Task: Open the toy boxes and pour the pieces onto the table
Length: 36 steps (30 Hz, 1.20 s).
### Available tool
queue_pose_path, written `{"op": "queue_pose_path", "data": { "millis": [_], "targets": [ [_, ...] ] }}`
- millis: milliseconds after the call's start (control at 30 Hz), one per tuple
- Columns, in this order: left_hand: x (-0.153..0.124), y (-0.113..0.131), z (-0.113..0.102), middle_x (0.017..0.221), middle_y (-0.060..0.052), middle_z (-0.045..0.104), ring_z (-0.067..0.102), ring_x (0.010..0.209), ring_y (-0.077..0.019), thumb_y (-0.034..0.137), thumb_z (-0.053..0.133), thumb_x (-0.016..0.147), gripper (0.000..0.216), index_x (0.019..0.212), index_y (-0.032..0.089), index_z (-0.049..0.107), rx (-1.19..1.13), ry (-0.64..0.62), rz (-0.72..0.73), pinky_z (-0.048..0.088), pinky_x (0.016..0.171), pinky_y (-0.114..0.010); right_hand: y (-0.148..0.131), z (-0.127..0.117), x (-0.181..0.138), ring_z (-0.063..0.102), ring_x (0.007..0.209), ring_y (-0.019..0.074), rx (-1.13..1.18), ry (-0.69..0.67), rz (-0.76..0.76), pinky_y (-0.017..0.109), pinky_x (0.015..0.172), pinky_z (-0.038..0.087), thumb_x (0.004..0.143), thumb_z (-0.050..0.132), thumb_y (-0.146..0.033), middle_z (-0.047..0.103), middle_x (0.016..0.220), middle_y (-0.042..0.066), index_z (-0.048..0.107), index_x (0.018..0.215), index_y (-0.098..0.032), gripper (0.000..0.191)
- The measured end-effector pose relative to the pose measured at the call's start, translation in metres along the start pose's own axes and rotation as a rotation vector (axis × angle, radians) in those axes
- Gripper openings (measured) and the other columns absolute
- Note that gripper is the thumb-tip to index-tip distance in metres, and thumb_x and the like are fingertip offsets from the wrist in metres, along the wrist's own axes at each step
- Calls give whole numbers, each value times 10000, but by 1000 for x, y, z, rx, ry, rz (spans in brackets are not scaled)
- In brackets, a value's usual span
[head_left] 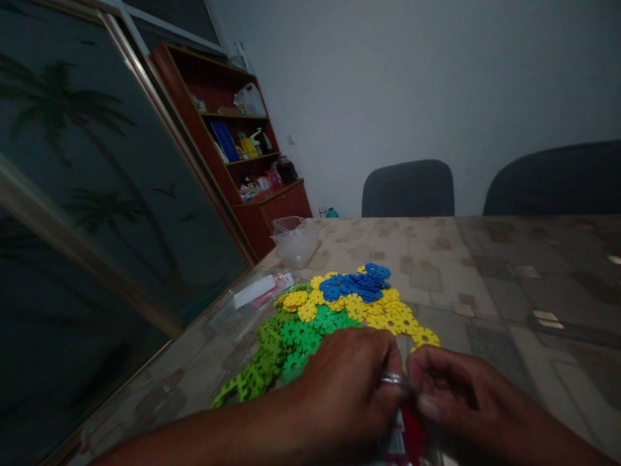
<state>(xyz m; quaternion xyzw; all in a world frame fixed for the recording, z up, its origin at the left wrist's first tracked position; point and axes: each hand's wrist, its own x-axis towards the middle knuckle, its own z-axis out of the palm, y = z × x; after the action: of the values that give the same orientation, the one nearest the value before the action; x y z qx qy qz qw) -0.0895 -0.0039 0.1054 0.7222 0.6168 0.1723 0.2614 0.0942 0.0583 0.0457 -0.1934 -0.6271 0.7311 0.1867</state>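
Both hands pinch the gathered top of a clear plastic bag (413, 432) with red contents and a white printed label, low in the head view. My left hand (352, 375) is closed around the bag's neck. My right hand (458, 388) is closed too, its fingertips at the same twisted plastic. Just beyond them lies a pile of flower-shaped plastic discs: blue discs (356, 285) at the back, yellow discs (398, 314) around them, bright green discs (303, 336) nearer, and olive-green discs (262, 362) at the left. My left hand hides part of the pile.
A patterned cloth covers the table (427, 259). Flat clear plastic packaging (237, 307) with a white label lies left of the pile. Clear plastic tubs (294, 243) stand at the far left edge. Behind are two dark chairs (407, 188) and a wooden shelf unit (228, 139).
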Motion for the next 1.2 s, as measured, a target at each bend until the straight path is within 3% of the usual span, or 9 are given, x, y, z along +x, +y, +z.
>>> {"op": "queue_pose_path", "data": {
  "millis": [133, 333, 467, 633, 800, 967, 1200],
  "targets": [
    [0, 1, -1, 696, 13, 591, 500, 627, -133, 232, 555, 751, 53, 740, 191, 523, 64, -37, 14, 277, 547, -262, -3, 5, -1, 485, 771, 148, -24, 33, -14, 255, 683, 403, 819, 617, -555, 501, 816, 29, 528, 837, -177, 388],
    [11, -3, -9, 681, 21, 553, 480, 621, -128, 262, 603, 731, 124, 733, 194, 500, -58, -75, -39, 267, 519, -248, 15, 3, -4, 498, 822, 161, 120, 60, 27, 273, 745, 416, 776, 673, -543, 529, 868, 34, 543, 899, -192, 394],
    [16, -6, -18, 683, 15, 517, 448, 623, -124, 260, 618, 729, 159, 731, 189, 476, -110, -102, -83, 259, 519, -245, 29, 6, -4, 458, 725, 147, 114, 74, 47, 269, 667, 370, 742, 653, -633, 498, 785, 32, 504, 817, -173, 490],
    [17, -3, -24, 685, 26, 512, 428, 619, -118, 300, 693, 704, 261, 722, 191, 456, -61, -140, -82, 248, 529, -245, 24, 14, 0, 416, 698, 137, 129, 109, 16, 254, 641, 324, 701, 698, -617, 434, 734, 5, 460, 767, -181, 501],
    [19, -10, -22, 666, 39, 538, 475, 634, -131, 378, 795, 635, 384, 693, 189, 466, -46, -96, -67, 257, 531, -248, 25, 12, 3, 465, 782, 170, 170, 74, 10, 283, 686, 346, 737, 674, -608, 505, 827, 42, 465, 828, -186, 480],
    [21, -10, -20, 694, 23, 565, 485, 650, -137, 395, 795, 642, 387, 674, 187, 471, 17, -97, -80, 235, 535, -259, 27, 8, 4, 433, 735, 146, 149, -1, -6, 269, 666, 342, 776, 639, -612, 460, 793, 24, 437, 799, -184, 473],
    [24, -7, -14, 667, 7, 552, 466, 607, -148, 457, 772, 650, 381, 672, 189, 502, 197, -61, -85, 214, 543, -280, 23, 16, 0, 346, 667, 131, -3, 193, -39, 259, 626, 330, 789, 593, -638, 375, 708, 0, 424, 722, -182, 491]
  ]
}}
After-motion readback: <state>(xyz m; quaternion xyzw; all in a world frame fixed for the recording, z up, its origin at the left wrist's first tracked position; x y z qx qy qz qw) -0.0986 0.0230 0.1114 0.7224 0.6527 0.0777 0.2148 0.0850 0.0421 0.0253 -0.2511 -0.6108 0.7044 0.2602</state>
